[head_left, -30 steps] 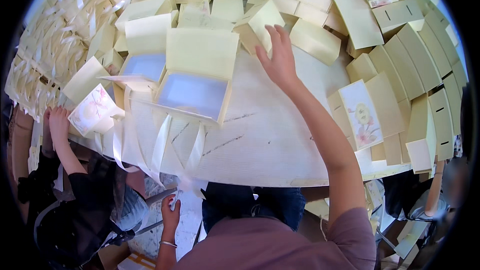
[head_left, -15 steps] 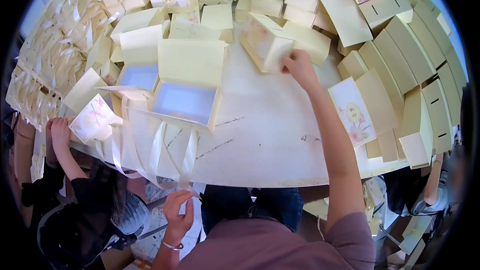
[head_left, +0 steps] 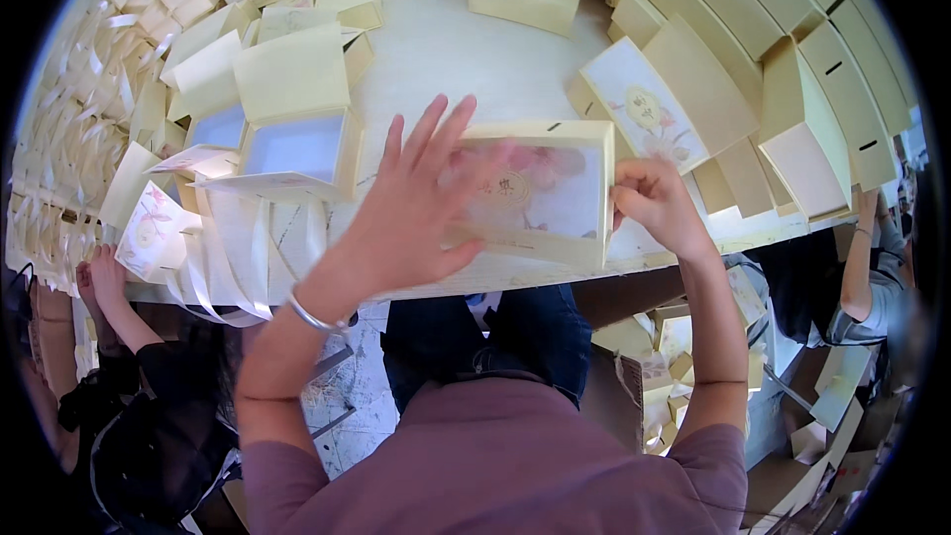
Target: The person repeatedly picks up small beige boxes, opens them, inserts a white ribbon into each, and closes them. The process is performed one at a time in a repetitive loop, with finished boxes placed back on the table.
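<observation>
The floral-printed box [head_left: 555, 200] has come close, within two-handed reach: the right hand [head_left: 658, 204] pinches its end; the left hand [head_left: 404, 210] spreads ungripping over it.

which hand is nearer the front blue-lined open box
Left. The left hand is just right of the open box; the right hand is farther right, at the right end of a flowered box.

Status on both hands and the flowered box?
Right hand gripping flowered box at its right end. Left hand open over its left part, contact unclear. Open box to the left.
</observation>
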The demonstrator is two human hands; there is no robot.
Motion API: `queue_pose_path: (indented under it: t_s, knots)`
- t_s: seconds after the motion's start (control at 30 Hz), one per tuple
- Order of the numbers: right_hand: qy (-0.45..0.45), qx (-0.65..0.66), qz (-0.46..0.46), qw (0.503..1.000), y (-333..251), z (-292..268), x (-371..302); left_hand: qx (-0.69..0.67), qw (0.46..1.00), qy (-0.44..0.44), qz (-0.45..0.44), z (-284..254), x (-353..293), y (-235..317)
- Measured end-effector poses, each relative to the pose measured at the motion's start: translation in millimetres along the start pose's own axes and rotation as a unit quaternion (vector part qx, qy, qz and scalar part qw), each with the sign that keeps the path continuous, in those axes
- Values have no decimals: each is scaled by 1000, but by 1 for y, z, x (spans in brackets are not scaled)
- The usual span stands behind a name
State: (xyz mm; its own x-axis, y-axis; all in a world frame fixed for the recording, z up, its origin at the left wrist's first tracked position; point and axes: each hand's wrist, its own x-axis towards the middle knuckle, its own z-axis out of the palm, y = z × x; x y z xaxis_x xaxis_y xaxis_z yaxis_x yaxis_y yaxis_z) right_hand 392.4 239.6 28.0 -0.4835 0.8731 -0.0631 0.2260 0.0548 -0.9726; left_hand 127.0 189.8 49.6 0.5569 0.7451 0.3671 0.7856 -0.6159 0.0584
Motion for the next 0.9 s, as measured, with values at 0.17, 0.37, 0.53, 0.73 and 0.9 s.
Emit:
queue_pose_path:
  t_s: [0.17,0.37,0.53,0.73,0.9]
  knots:
    - [56,-40,5,998,29,0,59,-154,938,-282,-134,-17,35,-10]
    - [146,-50,-151,976,36,40,68,-11,929,-330,-169,8,44,-7]
    - [162,-38,-114,979,30,65,75,-4,932,-314,-180,17,65,-3]
    - [136,-380,-143,904,27,67,97,-528,700,-255,-408,-12,39,-48]
    - [10,-442,-274,854,7,102,108,-654,573,-24,-492,8,-35,-31]
